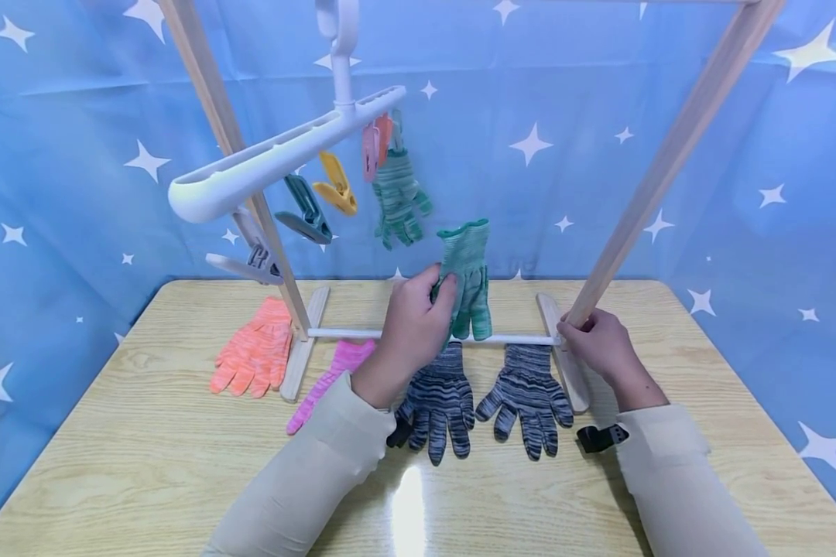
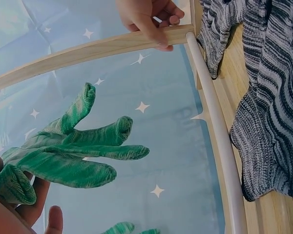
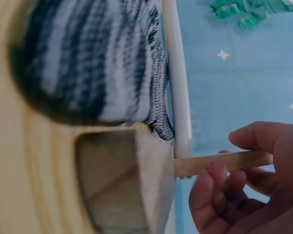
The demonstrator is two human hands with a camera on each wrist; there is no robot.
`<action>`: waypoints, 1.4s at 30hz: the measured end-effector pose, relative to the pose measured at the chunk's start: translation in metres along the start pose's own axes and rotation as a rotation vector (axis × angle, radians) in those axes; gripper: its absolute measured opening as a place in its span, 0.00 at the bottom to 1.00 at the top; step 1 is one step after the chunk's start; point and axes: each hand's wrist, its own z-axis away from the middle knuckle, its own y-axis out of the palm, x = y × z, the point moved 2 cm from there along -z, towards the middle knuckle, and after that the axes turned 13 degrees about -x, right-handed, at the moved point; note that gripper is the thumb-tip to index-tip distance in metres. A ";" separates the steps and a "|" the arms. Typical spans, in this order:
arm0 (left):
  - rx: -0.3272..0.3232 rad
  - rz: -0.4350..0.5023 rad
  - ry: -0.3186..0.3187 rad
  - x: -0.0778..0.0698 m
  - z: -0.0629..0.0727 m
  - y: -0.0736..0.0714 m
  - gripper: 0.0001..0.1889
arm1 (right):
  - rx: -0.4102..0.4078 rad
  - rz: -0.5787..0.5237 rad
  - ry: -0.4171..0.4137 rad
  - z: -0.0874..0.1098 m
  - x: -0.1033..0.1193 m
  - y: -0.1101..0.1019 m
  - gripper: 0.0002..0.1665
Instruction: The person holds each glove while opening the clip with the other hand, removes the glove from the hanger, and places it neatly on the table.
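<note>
My left hand (image 1: 418,313) holds a green striped knit glove (image 1: 468,267) between thumb and fingers, cuff up, above the rack's lower white bar (image 1: 508,339). In the left wrist view that glove's fingers (image 2: 78,168) spread out from the hand. My right hand (image 1: 599,344) grips the foot of the rack's right wooden post (image 1: 658,174); the right wrist view shows its fingers curled about the post (image 3: 234,161). Behind, a matching green glove (image 1: 397,197) hangs from a clip on the white hanger (image 1: 286,151).
Two black-and-grey gloves (image 1: 440,402) lie on the wooden table (image 1: 146,464). A pink glove (image 1: 327,379) is partly hidden by my left arm, and orange gloves (image 1: 254,348) lie further left. Yellow (image 1: 336,184), dark green (image 1: 305,210) and white clips (image 1: 251,263) hang from the hanger.
</note>
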 end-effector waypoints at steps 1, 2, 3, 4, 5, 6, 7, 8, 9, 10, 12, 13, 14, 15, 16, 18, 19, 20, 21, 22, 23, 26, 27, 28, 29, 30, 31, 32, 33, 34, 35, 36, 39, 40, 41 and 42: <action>0.001 0.000 -0.002 0.000 0.000 0.000 0.20 | 0.015 -0.009 0.008 0.000 -0.001 0.001 0.30; 0.002 0.000 -0.003 0.000 0.000 -0.001 0.20 | 0.031 -0.019 0.017 -0.001 -0.002 0.002 0.30; 0.002 -0.002 -0.003 0.000 0.000 -0.001 0.20 | 0.047 -0.033 0.025 -0.001 -0.003 0.004 0.30; 0.001 -0.003 -0.003 0.000 0.000 -0.001 0.20 | 0.065 -0.050 0.036 -0.002 -0.005 0.005 0.30; 0.001 -0.004 -0.003 0.001 0.001 -0.001 0.20 | 0.081 -0.069 0.046 -0.002 -0.006 0.006 0.30; 0.001 -0.005 -0.003 0.001 0.001 -0.002 0.20 | 0.095 -0.087 0.054 -0.002 -0.007 0.007 0.30; 0.002 -0.007 -0.003 0.001 0.001 -0.002 0.21 | 0.108 -0.106 0.062 -0.003 -0.008 0.008 0.30; 0.002 -0.008 -0.002 0.001 0.001 -0.002 0.21 | 0.117 -0.120 0.068 -0.003 -0.009 0.009 0.29; 0.002 -0.010 -0.001 0.001 0.001 -0.002 0.21 | 0.126 -0.132 0.073 -0.003 -0.009 0.010 0.29; 0.002 -0.011 -0.001 0.001 0.001 -0.002 0.21 | 0.134 -0.143 0.077 -0.004 -0.010 0.010 0.29; 0.001 -0.016 0.001 0.002 0.001 -0.003 0.21 | 0.146 -0.154 0.078 -0.004 -0.012 0.011 0.29; 0.000 -0.019 0.002 0.002 0.001 -0.003 0.21 | 0.153 -0.154 0.079 -0.005 -0.012 0.012 0.28; -0.001 -0.022 0.003 0.002 0.001 -0.003 0.21 | 0.159 -0.152 0.079 -0.005 -0.012 0.013 0.28; -0.002 -0.026 0.004 0.002 0.002 -0.004 0.21 | 0.166 -0.147 0.079 -0.005 -0.012 0.013 0.28; -0.002 -0.028 0.003 0.002 0.002 -0.004 0.21 | 0.174 -0.139 0.078 -0.005 -0.013 0.014 0.28; 0.000 -0.034 -0.002 0.002 0.002 -0.005 0.21 | 0.193 -0.123 0.076 -0.005 -0.014 0.016 0.27; 0.002 -0.035 -0.005 0.002 0.002 -0.006 0.21 | 0.200 -0.117 0.073 -0.005 -0.014 0.016 0.27; 0.003 -0.037 -0.006 0.002 0.002 -0.006 0.21 | 0.206 -0.112 0.070 -0.005 -0.014 0.017 0.27; 0.005 -0.038 -0.009 0.002 0.002 -0.007 0.21 | 0.212 -0.108 0.064 -0.005 -0.015 0.018 0.27; 0.006 -0.038 -0.010 0.001 0.002 -0.007 0.20 | 0.217 -0.103 0.060 -0.004 -0.015 0.018 0.26; 0.007 -0.036 -0.010 0.001 0.002 -0.007 0.20 | 0.221 -0.098 0.055 -0.004 -0.015 0.019 0.26; 0.018 -0.030 -0.007 -0.001 0.003 -0.008 0.21 | 0.223 -0.085 0.041 -0.003 -0.017 0.019 0.25; 0.025 -0.024 -0.013 -0.001 0.003 -0.008 0.21 | 0.223 -0.084 0.038 -0.002 -0.017 0.019 0.24; 0.033 -0.016 -0.020 -0.002 0.003 -0.009 0.21 | 0.222 -0.083 0.036 -0.002 -0.018 0.020 0.24; 0.043 -0.004 -0.032 -0.003 0.004 -0.010 0.21 | 0.224 -0.086 0.035 -0.001 -0.019 0.020 0.24; 0.053 0.006 -0.049 -0.003 0.004 -0.011 0.21 | 0.225 -0.093 0.034 -0.001 -0.019 0.020 0.24; 0.063 0.020 -0.070 -0.003 0.005 -0.013 0.21 | 0.226 -0.096 0.032 -0.001 -0.020 0.021 0.24; 0.074 0.034 -0.093 -0.003 0.005 -0.014 0.21 | 0.226 -0.097 0.029 0.000 -0.019 0.021 0.24; 0.084 0.050 -0.113 -0.003 0.006 -0.016 0.21 | 0.227 -0.099 0.027 0.000 -0.019 0.021 0.24; 0.093 0.063 -0.131 -0.002 0.006 -0.018 0.21 | 0.227 -0.099 0.025 0.000 -0.019 0.020 0.25; 0.103 0.076 -0.148 -0.002 0.006 -0.020 0.21 | 0.227 -0.098 0.022 0.000 -0.019 0.019 0.24; 0.113 0.086 -0.161 -0.002 0.006 -0.022 0.21 | 0.225 -0.093 0.018 0.000 -0.019 0.018 0.24; 0.138 0.101 -0.197 0.001 0.007 -0.028 0.22 | 0.221 -0.079 0.015 -0.002 -0.019 0.014 0.25; 0.143 0.101 -0.204 0.002 0.006 -0.030 0.22 | 0.219 -0.077 0.014 -0.003 -0.019 0.012 0.25; 0.147 0.105 -0.212 0.002 0.006 -0.033 0.22 | 0.218 -0.073 0.013 -0.004 -0.019 0.011 0.25; 0.151 0.104 -0.224 0.004 0.006 -0.036 0.21 | 0.218 -0.072 0.013 -0.004 -0.019 0.011 0.25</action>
